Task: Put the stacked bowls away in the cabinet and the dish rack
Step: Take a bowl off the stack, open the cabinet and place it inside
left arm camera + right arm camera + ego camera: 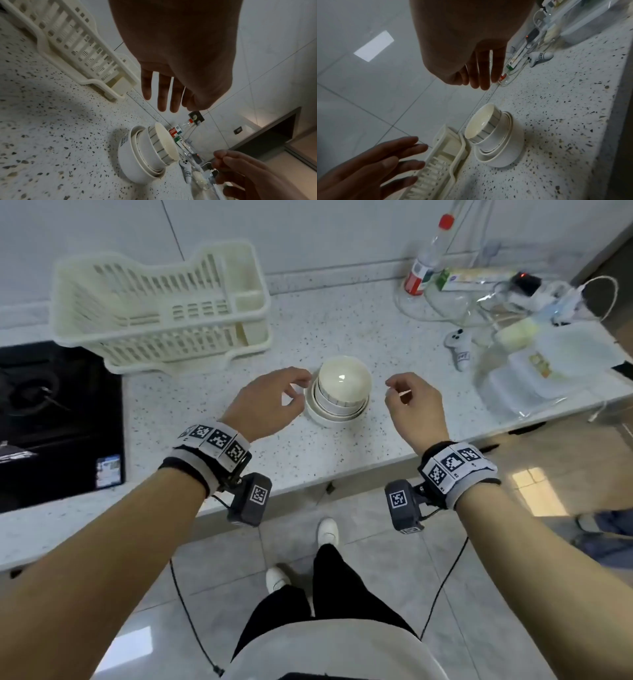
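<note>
Stacked bowls [339, 395] on speckled counter [342, 446]; left hand [270, 402] and right hand [411, 402] flanking, fingers relaxed, empty; dish rack [161, 306] behind.

On the speckled countertop [342, 337] we count a black stove [51, 412] at the left and a red-capped bottle [426, 258] by the wall. We also list a white controller [459, 347] near clear plastic bags [534, 371] at the right

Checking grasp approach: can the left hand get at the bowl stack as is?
Probably yes. The left hand hovers open just beside the stacked bowls, nothing between them. The dish rack sits behind and clear; the right hand waits on the stack's other side, holding nothing.
</note>
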Tool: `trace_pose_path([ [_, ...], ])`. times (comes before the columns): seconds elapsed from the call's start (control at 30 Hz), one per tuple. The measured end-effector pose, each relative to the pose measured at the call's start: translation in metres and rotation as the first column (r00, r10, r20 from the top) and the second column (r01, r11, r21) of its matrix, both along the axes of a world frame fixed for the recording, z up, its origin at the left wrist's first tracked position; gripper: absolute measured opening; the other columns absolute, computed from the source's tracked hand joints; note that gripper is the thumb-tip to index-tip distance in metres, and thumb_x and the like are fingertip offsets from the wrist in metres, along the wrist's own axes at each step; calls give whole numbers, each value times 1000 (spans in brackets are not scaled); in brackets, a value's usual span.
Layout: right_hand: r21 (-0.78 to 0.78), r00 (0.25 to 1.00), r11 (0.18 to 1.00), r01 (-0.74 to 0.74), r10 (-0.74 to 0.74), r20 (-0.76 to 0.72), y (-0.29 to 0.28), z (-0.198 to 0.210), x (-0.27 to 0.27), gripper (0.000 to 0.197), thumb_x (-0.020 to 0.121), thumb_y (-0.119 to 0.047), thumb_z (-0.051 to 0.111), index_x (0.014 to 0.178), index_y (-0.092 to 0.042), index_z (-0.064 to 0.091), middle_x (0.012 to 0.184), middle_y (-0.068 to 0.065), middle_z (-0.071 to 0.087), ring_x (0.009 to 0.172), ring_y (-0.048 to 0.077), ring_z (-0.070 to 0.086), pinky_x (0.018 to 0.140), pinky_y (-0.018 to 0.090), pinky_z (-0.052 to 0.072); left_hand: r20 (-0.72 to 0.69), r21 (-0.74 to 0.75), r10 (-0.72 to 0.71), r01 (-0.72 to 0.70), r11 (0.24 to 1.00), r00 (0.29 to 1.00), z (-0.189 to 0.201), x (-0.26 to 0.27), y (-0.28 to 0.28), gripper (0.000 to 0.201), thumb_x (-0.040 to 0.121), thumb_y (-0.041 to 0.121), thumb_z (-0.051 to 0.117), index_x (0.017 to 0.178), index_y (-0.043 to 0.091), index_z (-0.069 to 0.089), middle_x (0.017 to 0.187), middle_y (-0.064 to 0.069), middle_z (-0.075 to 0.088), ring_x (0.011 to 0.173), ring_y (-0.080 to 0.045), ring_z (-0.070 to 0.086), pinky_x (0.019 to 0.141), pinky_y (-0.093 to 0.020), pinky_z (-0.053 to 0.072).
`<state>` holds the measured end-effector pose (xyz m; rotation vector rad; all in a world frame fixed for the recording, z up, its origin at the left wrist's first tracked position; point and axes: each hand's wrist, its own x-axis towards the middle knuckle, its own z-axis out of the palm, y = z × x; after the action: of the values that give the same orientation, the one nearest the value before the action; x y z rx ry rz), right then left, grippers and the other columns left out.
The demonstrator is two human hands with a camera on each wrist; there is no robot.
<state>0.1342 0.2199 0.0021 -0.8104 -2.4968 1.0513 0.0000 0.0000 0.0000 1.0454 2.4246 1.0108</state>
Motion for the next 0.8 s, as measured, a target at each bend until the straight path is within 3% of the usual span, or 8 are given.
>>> trace_pose_path([
  [0.13,-92,979,996,7,12,202,25,-20,-22,30,89,-29,55,116,-18,60,104,-5,62,94,22,64,89,40,53,70,-127,54,-44,991,996,-4,-16,17,38,93,28,55,131,26,53,118,14,65,100,-7,63,95,-38,52],
  [0.23,-162,949,987,-14,64,308,41,-37,-50,42,83,-35,55,122,-19,54,109,2,62,92,28,68,85,49,57,170,-237,108,-66,969,979,-5,-29,39,38,94,31,55,132,25,51,114,5,67,98,-13,64,91,-37,52],
  [0.4,-220,937,975,-30,104,333,62,-55,-92,46,79,-32,56,123,-17,52,104,5,63,89,30,69,83,50,58,259,-377,169,-62,924,951,-20,-47,83,48,91,36,57,135,21,47,109,-2,69,97,-20,66,93,-46,52],
  [0.5,-241,936,967,-81,157,315,68,-65,-100,44,78,-26,57,121,-19,54,105,2,60,89,30,68,82,51,57,272,-407,224,-99,908,936,-31,-48,103,49,90,35,56,136,20,45,102,0,72,92,-19,68,83,-40,55],
  [0.57,-245,943,962,-123,190,273,71,-70,-101,41,79,-20,55,120,-19,56,107,0,60,95,28,65,84,50,56,294,-412,271,-134,901,917,-37,-47,112,49,90,30,55,136,18,45,95,0,74,85,-16,70,75,-35,55],
  [0.67,-166,931,956,-242,277,237,73,-79,-105,38,85,-9,50,121,-12,58,118,6,63,109,27,59,95,41,49,285,-402,308,-178,898,908,-43,-48,119,49,87,24,55,135,18,46,104,-6,72,83,-18,71,88,-43,55],
  [0.8,-108,931,951,-291,308,197,76,-82,-109,40,90,-5,44,128,-8,54,134,10,55,120,26,53,96,27,38,303,-369,337,-216,904,891,-44,-49,119,49,86,21,53,134,19,46,103,-9,71,88,-22,70,85,-44,57],
])
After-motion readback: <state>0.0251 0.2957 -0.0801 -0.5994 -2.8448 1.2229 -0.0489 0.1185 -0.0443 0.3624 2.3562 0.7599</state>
